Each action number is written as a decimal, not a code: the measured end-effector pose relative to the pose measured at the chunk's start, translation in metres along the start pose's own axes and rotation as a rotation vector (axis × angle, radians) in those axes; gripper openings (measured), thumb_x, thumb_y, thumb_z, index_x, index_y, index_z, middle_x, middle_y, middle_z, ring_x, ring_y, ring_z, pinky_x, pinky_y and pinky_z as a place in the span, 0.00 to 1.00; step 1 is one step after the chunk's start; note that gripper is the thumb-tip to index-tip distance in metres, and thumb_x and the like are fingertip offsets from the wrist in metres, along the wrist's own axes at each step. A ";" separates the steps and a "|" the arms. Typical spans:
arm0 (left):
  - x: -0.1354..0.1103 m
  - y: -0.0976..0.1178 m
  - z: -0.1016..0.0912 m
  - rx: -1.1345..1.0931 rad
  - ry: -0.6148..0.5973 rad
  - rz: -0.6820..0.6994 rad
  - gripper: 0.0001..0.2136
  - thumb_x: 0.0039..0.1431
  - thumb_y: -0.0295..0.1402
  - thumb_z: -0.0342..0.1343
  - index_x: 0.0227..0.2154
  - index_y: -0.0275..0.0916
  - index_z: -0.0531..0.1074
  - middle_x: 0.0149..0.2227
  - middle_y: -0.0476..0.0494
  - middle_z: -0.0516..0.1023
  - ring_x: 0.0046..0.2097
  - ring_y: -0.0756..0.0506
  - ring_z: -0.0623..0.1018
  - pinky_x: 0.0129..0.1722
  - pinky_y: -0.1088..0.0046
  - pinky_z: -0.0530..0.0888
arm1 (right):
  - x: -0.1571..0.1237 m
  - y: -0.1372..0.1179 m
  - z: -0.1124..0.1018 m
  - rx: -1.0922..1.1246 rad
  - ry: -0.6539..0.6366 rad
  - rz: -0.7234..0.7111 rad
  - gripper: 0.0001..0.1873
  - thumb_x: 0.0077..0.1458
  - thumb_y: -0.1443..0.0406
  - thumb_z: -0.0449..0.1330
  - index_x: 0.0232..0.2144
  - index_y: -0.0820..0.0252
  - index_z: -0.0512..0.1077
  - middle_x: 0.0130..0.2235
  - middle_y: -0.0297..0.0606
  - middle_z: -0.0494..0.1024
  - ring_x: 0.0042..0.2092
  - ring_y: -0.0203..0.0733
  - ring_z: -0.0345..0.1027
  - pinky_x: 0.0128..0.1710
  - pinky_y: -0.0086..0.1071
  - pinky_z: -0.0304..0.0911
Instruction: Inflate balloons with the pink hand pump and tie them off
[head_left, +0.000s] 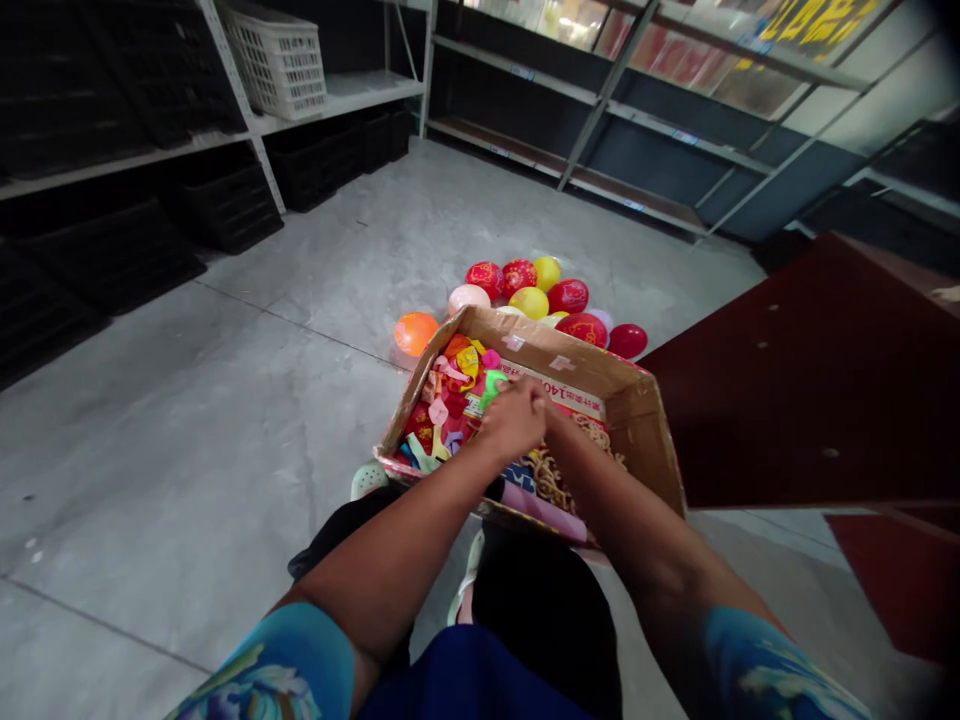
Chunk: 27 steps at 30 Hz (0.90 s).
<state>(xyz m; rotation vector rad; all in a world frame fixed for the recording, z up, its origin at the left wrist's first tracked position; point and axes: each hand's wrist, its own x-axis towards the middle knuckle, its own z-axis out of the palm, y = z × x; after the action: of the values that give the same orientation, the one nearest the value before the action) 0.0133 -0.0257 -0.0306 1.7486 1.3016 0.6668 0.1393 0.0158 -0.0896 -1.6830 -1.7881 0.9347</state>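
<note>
Over an open cardboard box point(637, 430), my left hand point(513, 418) and my right hand point(541, 396) are pressed together with fingers closed. A limp green balloon point(491, 386) sticks out from the far side of my left hand, which grips it. My right fingers are partly hidden behind the left, and what they hold does not show. Flat balloons in pink point(439, 411), yellow point(468, 362) and other colours lie in the box's left part. Its right part has a tangle of tan strips point(553, 480), and a lilac roll point(544, 512) lies along the near wall.
Inflated balloons, among them an orange one point(416, 333) and a red one point(628, 341), rest on the floor beyond the box. A dark red panel point(795, 390) stands close on the right. Shelves hold a white basket point(281, 60) and black crates point(225, 205) at left.
</note>
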 end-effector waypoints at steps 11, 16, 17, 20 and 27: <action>0.019 -0.016 -0.012 -0.834 -0.129 -0.124 0.21 0.45 0.26 0.59 0.45 0.38 0.69 0.44 0.38 0.77 0.45 0.43 0.76 0.46 0.65 0.71 | -0.055 -0.031 -0.044 0.570 0.175 0.161 0.17 0.43 0.51 0.64 0.30 0.57 0.76 0.29 0.33 0.76 0.30 0.38 0.66 0.34 0.34 0.61; 0.007 -0.007 -0.005 -0.763 -0.339 -0.187 0.11 0.44 0.24 0.60 0.33 0.37 0.70 0.29 0.47 0.75 0.33 0.48 0.75 0.38 0.70 0.73 | -0.076 -0.044 -0.052 0.320 0.187 -0.067 0.15 0.51 0.52 0.60 0.30 0.57 0.75 0.35 0.34 0.76 0.38 0.41 0.67 0.40 0.35 0.62; 0.006 -0.006 -0.004 -0.778 -0.364 -0.247 0.08 0.45 0.23 0.59 0.30 0.37 0.69 0.24 0.49 0.72 0.29 0.50 0.74 0.35 0.70 0.73 | -0.079 -0.042 -0.054 0.272 0.192 -0.098 0.15 0.51 0.52 0.60 0.33 0.57 0.75 0.37 0.35 0.76 0.40 0.41 0.67 0.41 0.34 0.62; 0.006 -0.003 -0.003 -0.942 -0.386 -0.387 0.04 0.49 0.22 0.56 0.27 0.36 0.67 0.18 0.53 0.65 0.22 0.52 0.70 0.30 0.72 0.73 | -0.088 -0.026 -0.056 0.177 0.150 -0.061 0.21 0.51 0.52 0.60 0.43 0.59 0.71 0.41 0.37 0.75 0.41 0.41 0.67 0.40 0.33 0.63; 0.016 0.000 -0.013 -1.332 -0.209 -0.531 0.05 0.57 0.24 0.50 0.28 0.37 0.67 0.15 0.57 0.57 0.16 0.55 0.62 0.21 0.80 0.68 | -0.114 0.010 -0.032 -0.273 -0.611 0.078 0.11 0.48 0.58 0.63 0.32 0.59 0.74 0.31 0.35 0.76 0.31 0.38 0.65 0.31 0.30 0.58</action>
<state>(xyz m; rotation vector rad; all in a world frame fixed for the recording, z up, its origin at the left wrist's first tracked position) 0.0083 -0.0063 -0.0252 0.3512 0.7492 0.7300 0.1817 -0.0928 -0.0667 -1.7596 -2.3415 1.4056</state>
